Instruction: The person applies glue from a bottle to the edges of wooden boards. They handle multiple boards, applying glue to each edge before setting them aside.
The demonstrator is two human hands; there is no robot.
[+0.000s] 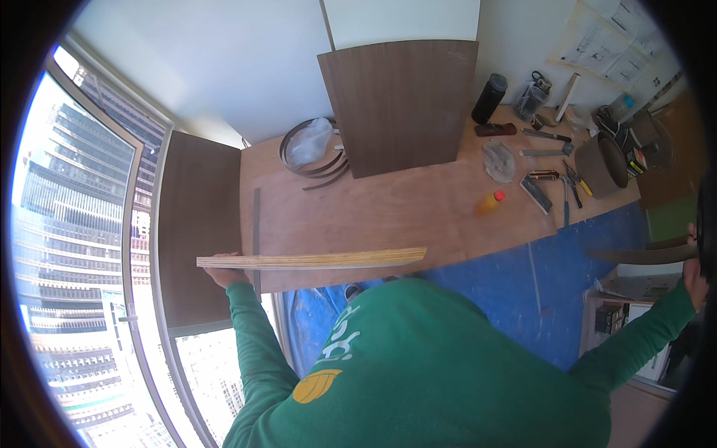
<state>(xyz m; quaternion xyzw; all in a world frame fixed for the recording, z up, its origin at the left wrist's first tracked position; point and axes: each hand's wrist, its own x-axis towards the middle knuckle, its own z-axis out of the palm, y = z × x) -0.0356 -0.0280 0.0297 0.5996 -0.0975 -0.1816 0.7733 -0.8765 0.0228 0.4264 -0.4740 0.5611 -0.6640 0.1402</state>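
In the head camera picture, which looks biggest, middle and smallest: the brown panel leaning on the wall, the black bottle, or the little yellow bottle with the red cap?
1. Brown wood panel, by far the largest.
2. Black bottle.
3. Yellow bottle with red cap, the smallest.
The yellow bottle lies nearer the camera yet looks smaller, so this order seems safe.

Bright daylight from left window (82, 224) (glaring), sharp centre, fisheye-bent dark edges
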